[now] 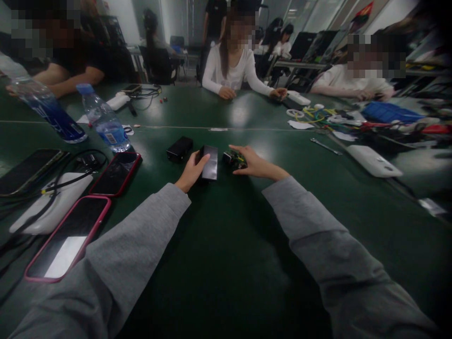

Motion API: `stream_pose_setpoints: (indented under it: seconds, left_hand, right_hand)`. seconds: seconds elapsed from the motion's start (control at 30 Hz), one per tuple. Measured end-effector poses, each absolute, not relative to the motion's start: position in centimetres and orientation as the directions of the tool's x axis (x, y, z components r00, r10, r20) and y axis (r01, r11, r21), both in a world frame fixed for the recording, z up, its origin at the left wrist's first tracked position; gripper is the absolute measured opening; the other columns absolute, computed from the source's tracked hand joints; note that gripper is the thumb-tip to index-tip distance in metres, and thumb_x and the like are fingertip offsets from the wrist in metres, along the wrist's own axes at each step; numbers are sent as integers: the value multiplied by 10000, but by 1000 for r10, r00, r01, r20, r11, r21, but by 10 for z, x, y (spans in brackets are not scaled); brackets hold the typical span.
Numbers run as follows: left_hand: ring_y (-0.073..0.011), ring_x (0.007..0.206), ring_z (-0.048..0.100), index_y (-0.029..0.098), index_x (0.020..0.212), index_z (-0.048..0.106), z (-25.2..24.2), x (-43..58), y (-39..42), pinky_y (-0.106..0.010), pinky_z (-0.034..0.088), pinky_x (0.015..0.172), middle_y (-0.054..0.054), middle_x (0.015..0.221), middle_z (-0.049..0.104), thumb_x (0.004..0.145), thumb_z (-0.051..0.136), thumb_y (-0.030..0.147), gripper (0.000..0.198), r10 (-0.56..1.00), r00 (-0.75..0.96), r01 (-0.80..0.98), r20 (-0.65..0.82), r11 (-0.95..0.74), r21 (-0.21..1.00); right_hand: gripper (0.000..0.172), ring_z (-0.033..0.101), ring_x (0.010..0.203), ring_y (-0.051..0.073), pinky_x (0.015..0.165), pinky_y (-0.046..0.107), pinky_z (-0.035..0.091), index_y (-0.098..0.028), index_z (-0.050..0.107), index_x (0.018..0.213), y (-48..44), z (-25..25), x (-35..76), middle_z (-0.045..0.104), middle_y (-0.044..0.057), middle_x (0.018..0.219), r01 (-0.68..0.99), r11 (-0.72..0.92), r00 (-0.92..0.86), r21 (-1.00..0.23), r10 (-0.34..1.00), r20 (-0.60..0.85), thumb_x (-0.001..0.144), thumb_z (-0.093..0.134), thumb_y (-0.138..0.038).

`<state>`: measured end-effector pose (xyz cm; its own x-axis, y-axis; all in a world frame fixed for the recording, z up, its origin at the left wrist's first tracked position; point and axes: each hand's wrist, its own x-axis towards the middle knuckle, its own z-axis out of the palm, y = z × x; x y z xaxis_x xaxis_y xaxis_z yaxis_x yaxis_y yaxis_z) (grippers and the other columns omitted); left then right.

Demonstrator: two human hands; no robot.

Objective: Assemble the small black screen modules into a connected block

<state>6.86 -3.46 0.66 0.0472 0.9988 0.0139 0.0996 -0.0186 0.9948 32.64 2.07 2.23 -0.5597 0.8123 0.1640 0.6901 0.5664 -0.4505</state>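
My left hand (194,171) is closed around a flat dark panel (211,164) with a glossy face, tilted above the table. To the right of it, a small circuit board (237,159) with green and yellow parts sits between the thumb and fingers of my right hand (257,164). Those fingers reach along its far side and the thumb along its near side; exact contact is hard to see. Left of both hands, a black box-shaped case (180,149) rests on the green table (212,263).
Phones (115,174), a white power bank (52,202), cables and two water bottles (106,120) crowd the left. On the right lie a wrench (325,146), a white device (374,161), wires and a blue tray (391,113). Several people sit across the table.
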Motion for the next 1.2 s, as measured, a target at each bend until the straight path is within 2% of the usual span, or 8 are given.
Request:
stream_pose_setpoints:
  seconds: [0.1, 0.23, 0.37, 0.6, 0.77, 0.87, 1.07, 1.2]
  left_hand:
    - [-296, 1270, 554, 236, 1363, 494, 5, 70, -34, -465, 444, 1063, -118, 1341, 604, 918, 587, 490, 520, 999, 26, 49, 24, -25, 998]
    - [-282, 1278, 548, 229, 1350, 495, 4, 70, -33, -438, 445, 1066, -112, 1367, 588, 913, 600, 471, 510, 999, 27, 4, 31, -31, 1000]
    - [-276, 1269, 554, 225, 1369, 464, 5, 68, -35, -424, 462, 1049, -113, 1387, 573, 904, 609, 491, 556, 999, 46, -47, 13, -11, 999]
    - [-277, 1255, 564, 252, 1408, 409, 7, 67, -37, -425, 475, 1026, -107, 1395, 560, 904, 590, 528, 602, 998, 55, -72, -10, 14, 997]
    - [-280, 1299, 527, 265, 1415, 396, 1, 66, -32, -427, 446, 1060, -105, 1435, 524, 891, 582, 579, 639, 999, 35, -47, 0, 1, 999]
    - [-268, 1354, 477, 265, 1441, 357, -2, 66, -30, -415, 412, 1097, -109, 1490, 464, 890, 555, 620, 685, 1000, 10, -21, 20, -20, 1000]
    - [-235, 1476, 304, 281, 1466, 350, -2, 69, -26, -383, 328, 1168, -68, 1549, 399, 956, 376, 647, 628, 993, -48, 66, 108, -105, 992]
    - [-223, 1466, 330, 267, 1442, 444, -3, 69, -23, -407, 339, 1165, -52, 1537, 436, 977, 182, 670, 669, 992, 32, -30, 121, -120, 992]
  right_hand:
    - [673, 571, 1121, 315, 1018, 523, 459, -200, 521, 1391, 21, 25, 327, 586, 126, 1226, 702, 526, -513, -480, 841, 171, 764, 743, -297]
    - [693, 625, 1053, 306, 958, 507, 511, -166, 486, 1410, 25, 18, 326, 629, 146, 1175, 654, 349, -348, -671, 927, 143, 807, 717, -417]
    - [496, 619, 1098, 288, 981, 492, 509, -172, 541, 1332, 26, 11, 325, 630, 142, 1221, 533, 293, -332, -794, 935, 123, 889, 608, -385]
    - [315, 610, 1082, 286, 981, 496, 485, -179, 602, 1204, 33, -1, 328, 650, 139, 1167, 568, 162, -107, -807, 987, 123, 949, 479, -318]
    - [377, 523, 1163, 315, 1039, 566, 412, -187, 524, 1290, 23, 7, 310, 603, 139, 1162, 719, 269, 68, -640, 890, 450, 935, 477, -303]
    - [389, 488, 1201, 307, 1061, 544, 397, -214, 477, 1348, -7, 24, 274, 547, 126, 1250, 727, 437, -27, -529, 789, 614, 981, 419, -330]
    - [516, 418, 1297, 308, 1095, 526, 387, -263, 345, 1484, -71, 27, 207, 455, 110, 1391, 657, 672, -454, -343, 715, 531, 1010, 423, -453]
    - [620, 342, 1371, 319, 1111, 537, 378, -256, 276, 1518, -67, 6, 210, 339, 138, 1483, 697, 648, -463, -307, 733, 498, 983, 493, -483]
